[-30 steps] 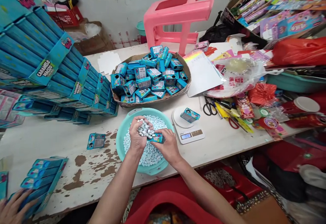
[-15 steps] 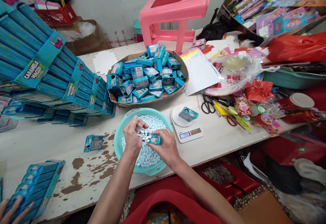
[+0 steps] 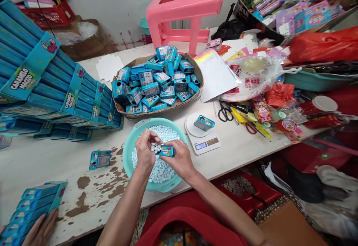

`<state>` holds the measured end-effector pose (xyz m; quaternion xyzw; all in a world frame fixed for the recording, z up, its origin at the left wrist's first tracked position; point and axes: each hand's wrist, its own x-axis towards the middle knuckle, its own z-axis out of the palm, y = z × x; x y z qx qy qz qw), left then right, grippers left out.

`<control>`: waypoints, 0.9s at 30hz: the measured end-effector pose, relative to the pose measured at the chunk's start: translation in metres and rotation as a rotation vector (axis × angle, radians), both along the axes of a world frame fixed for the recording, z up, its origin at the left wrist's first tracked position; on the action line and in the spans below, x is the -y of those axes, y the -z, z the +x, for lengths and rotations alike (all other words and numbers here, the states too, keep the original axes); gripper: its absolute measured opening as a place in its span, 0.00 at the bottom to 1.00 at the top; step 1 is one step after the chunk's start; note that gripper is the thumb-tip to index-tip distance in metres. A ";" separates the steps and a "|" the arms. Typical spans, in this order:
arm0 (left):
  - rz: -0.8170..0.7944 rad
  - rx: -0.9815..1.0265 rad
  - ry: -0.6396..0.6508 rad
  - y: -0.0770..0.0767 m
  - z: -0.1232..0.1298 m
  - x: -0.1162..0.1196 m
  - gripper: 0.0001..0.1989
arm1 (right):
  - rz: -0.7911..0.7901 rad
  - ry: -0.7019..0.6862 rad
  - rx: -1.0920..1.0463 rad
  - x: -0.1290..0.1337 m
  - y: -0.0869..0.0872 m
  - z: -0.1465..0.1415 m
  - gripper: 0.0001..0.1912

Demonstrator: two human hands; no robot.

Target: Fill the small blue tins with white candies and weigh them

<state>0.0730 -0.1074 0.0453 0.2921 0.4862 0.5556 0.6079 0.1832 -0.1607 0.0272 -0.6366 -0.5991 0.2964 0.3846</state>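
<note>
Curled the left hand (image 3: 145,150) inward over the last second, from an upturned, heaped palm to a partly closed cup around pale pellets (image 3: 156,148). Observed fewer pellets at the mouth of the cup than in the earlier views. Judged this as either transfer into the box or concealment behind the fingers; could not confirm which.

Gripped the small blue box (image 3: 167,150) between thumb and fingers of the right hand (image 3: 180,158). Held it near level above the teal basin (image 3: 128,164), one end meeting the cupped pellets. Could not see the interior or the fill level.

Noted a further shift at lower left: a co-worker's hand (image 3: 43,229), now lower and against the right side of a row of blue boxes (image 3: 30,208).

Counted single boxes as follows: one in the right hand, one scale box (image 3: 204,123) resting on the digital scale (image 3: 208,145), one table box (image 3: 100,159) lying left of the basin. Counted also one basin, one scale, one pink stool (image 3: 190,7) and one cardboard tray (image 3: 173,108). Could not total the heaped boxes (image 3: 151,89) in the tray because of overlap, nor the basin pellets (image 3: 160,173).
</note>
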 end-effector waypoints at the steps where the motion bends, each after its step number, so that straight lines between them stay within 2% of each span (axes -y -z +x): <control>1: 0.008 -0.004 0.009 0.000 0.000 0.000 0.17 | 0.002 -0.003 0.006 0.000 -0.001 0.000 0.18; 5: 0.058 0.004 0.024 0.001 0.000 -0.004 0.17 | -0.012 -0.014 0.008 -0.003 -0.003 0.001 0.19; 11: 0.048 -0.040 0.029 0.001 0.005 0.000 0.15 | -0.011 0.046 -0.048 -0.002 -0.001 0.006 0.18; 15: 0.074 -0.037 0.010 -0.005 0.011 0.003 0.16 | -0.009 0.032 -0.054 -0.001 0.002 0.004 0.19; 18: 0.062 -0.019 0.046 -0.005 0.006 -0.001 0.17 | 0.013 0.072 -0.073 0.001 0.003 0.006 0.20; 20: 0.047 -0.067 0.023 0.006 -0.002 -0.010 0.19 | 0.038 0.079 -0.112 0.006 0.002 0.012 0.20; 22: 0.046 -0.300 0.002 0.029 -0.010 -0.022 0.20 | 0.072 0.086 -0.177 0.015 -0.001 0.021 0.20; 23: 0.061 -0.484 0.045 0.043 -0.013 -0.028 0.20 | 0.089 0.095 -0.208 0.020 -0.003 0.026 0.20; 25: 0.108 -0.821 0.208 0.074 -0.010 -0.037 0.19 | 0.112 0.097 -0.231 0.030 -0.006 0.035 0.20; 27: 0.143 -0.983 0.336 0.099 0.001 -0.039 0.15 | 0.111 0.096 -0.208 0.036 -0.007 0.041 0.19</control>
